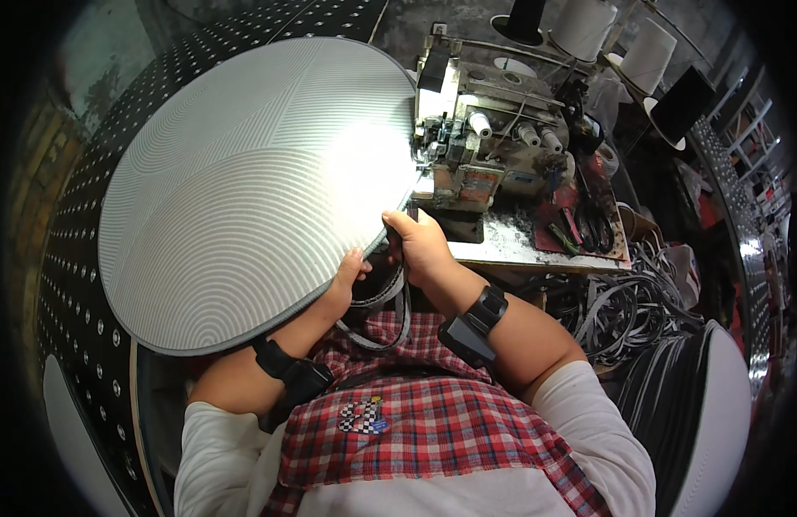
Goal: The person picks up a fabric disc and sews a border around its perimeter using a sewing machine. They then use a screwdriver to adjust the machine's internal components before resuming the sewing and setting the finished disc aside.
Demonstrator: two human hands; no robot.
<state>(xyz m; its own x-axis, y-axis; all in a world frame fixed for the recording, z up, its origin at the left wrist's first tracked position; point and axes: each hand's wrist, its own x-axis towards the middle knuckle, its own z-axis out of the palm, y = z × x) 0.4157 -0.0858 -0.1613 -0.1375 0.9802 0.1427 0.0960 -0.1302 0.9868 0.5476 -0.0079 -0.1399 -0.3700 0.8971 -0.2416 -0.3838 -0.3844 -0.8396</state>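
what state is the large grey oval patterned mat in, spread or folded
Spread. The large grey oval patterned mat shows one broad face over the black, white-dotted table, with no fold visible.

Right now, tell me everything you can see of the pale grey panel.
The panel is large, broad and rounded, pale grey, with fine curved lines fanning in overlapping arcs. It looks like textured fabric, with a darker grey edging. It appears roughly flat, over the black dotted table; its right edge meets the sewing machine. Glare washes out its right part. The left hand and right hand are at its lower right rim. Its underside is hidden.
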